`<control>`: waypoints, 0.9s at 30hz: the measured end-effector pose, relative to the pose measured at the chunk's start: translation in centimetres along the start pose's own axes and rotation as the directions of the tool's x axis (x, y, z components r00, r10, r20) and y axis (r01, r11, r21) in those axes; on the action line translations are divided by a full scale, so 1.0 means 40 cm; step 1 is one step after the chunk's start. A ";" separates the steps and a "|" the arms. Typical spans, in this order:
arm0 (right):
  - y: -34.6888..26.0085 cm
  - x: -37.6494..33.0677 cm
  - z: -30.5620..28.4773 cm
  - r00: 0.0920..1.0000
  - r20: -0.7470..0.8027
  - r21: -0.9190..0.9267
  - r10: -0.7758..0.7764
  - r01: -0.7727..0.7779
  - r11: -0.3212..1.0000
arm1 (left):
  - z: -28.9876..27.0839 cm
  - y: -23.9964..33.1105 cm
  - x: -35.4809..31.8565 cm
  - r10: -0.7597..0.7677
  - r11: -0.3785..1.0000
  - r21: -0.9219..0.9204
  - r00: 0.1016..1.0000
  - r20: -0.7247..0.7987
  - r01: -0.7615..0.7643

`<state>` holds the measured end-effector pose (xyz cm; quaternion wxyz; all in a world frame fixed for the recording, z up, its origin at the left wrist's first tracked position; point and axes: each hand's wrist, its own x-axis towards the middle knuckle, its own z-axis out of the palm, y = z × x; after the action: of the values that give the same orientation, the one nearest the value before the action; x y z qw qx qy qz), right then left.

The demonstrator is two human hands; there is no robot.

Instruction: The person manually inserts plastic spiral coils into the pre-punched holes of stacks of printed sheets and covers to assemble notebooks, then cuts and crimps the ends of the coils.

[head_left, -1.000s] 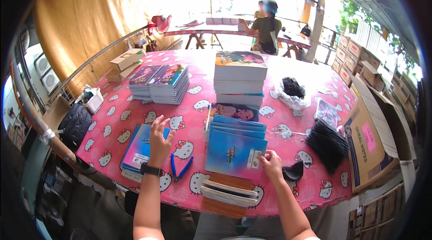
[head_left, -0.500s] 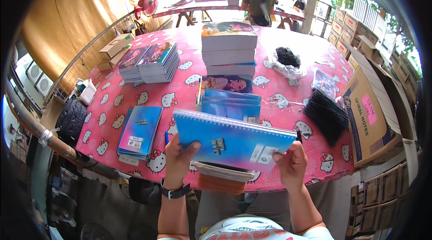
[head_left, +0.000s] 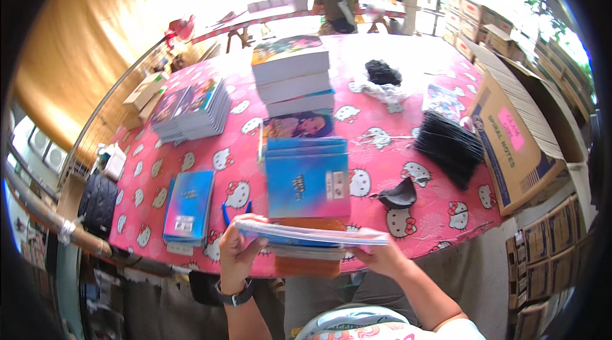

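Between my two hands is a blue spiral notebook point(head_left: 312, 234), tilted so that mostly its edge faces me. My left hand point(head_left: 238, 252) grips its left end, thumb on the near side. The right end sits in the fingers of my right hand point(head_left: 377, 254). Just below it, a brown block point(head_left: 308, 268) lies at the table's near edge. Beyond the held notebook lie overlapping blue notebooks point(head_left: 306, 187), with a cover showing a pictured person point(head_left: 298, 125) behind them. To the left rests a small pile of blue notebooks point(head_left: 189, 206). A blue curved handle point(head_left: 227, 214) shows near my left hand.
A tall stack of books point(head_left: 292, 75) stands mid-table, with more book stacks point(head_left: 191, 110) at left. Black spiral coils point(head_left: 449, 148), a black curved object point(head_left: 398, 194) and a plastic bag point(head_left: 386, 92) lie at right. A large carton point(head_left: 510, 145) borders the right edge. Another person point(head_left: 336, 5) is far off.
The held notebook has come down toward me and tipped from showing its cover to nearly edge-on. The overlapping notebooks and the black curved object behind it are now uncovered. My view has shifted.
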<state>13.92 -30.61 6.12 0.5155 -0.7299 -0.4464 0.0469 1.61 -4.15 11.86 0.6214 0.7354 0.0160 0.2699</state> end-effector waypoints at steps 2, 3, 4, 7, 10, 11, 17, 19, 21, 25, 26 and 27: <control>0.056 -0.026 0.041 0.996 0.084 -0.167 -0.003 0.017 0.986 | 0.027 -0.036 -0.025 -0.006 0.975 -0.220 0.978 -0.206 -0.040; 0.071 -0.035 0.056 0.989 0.142 -0.292 0.047 -0.003 0.956 | 0.038 -0.048 -0.036 -0.027 0.948 -0.311 0.952 -0.305 -0.073; 0.058 -0.029 0.061 0.980 0.184 -0.323 0.071 -0.008 0.946 | 0.043 -0.075 -0.051 -0.025 0.946 -0.312 0.938 -0.344 -0.089; 0.043 -0.001 -0.001 0.946 0.321 -0.294 0.039 0.060 0.954 | 0.057 -0.141 -0.073 -0.049 0.950 -0.297 0.897 -0.439 -0.093; 0.105 0.099 -0.183 1.000 -0.009 -0.031 -0.008 0.008 0.999 | 0.065 -0.127 -0.064 -0.111 0.974 -0.224 0.818 -0.564 -0.022; 0.164 0.122 -0.249 0.956 -0.282 -0.243 -0.078 0.007 0.970 | 0.079 -0.113 -0.051 -0.103 0.976 -0.217 0.821 -0.562 -0.026; 0.431 0.087 -0.470 0.825 -0.559 -0.774 0.082 -0.555 0.304 | 0.086 -0.099 -0.038 -0.135 0.970 -0.244 0.814 -0.565 -0.008; 0.441 0.092 -0.471 0.829 -0.558 -0.761 0.013 -0.518 0.391 | 0.069 -0.106 -0.036 -0.094 0.981 -0.191 0.817 -0.569 -0.020; 0.418 0.097 -0.473 0.835 -0.551 -0.769 -0.013 -0.501 0.398 | 0.071 -0.117 -0.040 -0.115 0.975 -0.222 0.803 -0.584 -0.022; 0.297 0.141 -0.456 0.819 -0.516 -0.745 -0.251 -0.285 0.604 | 0.129 -0.029 -0.033 0.213 0.968 0.237 0.760 -0.614 -0.080; 0.234 0.147 -0.438 0.842 -0.513 -0.663 -0.168 -0.264 0.701 | 0.146 0.008 -0.045 0.313 0.901 0.426 0.810 -0.496 -0.087; 0.161 0.139 -0.420 0.867 -0.492 -0.570 -0.074 -0.256 0.781 | 0.166 0.035 -0.060 0.368 0.802 0.589 0.859 -0.357 -0.099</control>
<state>30.02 -39.10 10.98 0.3404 -0.8664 -0.2546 -0.2618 1.90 -11.35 11.69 0.3217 0.7945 0.1442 0.4944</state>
